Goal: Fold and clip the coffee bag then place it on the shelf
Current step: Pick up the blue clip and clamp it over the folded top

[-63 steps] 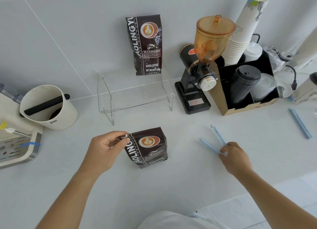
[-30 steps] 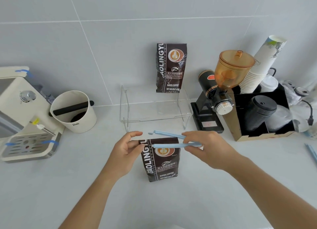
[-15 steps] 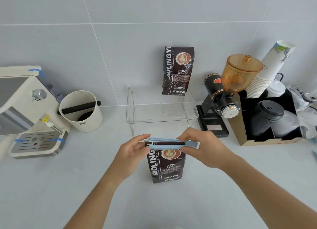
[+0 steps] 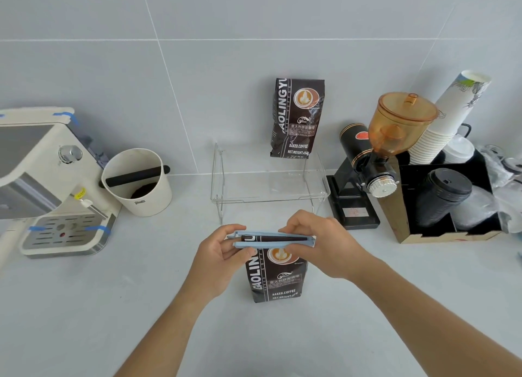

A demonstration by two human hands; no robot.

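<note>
clearly the coffee bag [image 4: 275, 277] stood upright on the counter [image 4: 84, 306], just in front of the clear shelf [image 4: 268, 184], with its folded top lying between the two arms of the blue clip [image 4: 272, 241]. the left hand [image 4: 219, 255] pinched the clip's free end, fingers closed on it, and the right hand [image 4: 316, 244] pinched the hinged end, nearer the shelf's right leg. the arms looked not quite latched at the left end. to do this well, i judged the fold should stay flat and fully inside the arms, the squeeze run from hinge toward tip, and the bag stay square on its base. a second bag [image 4: 298, 118] already stood on the shelf's right half, so the left half looked like the spot to use.
</note>
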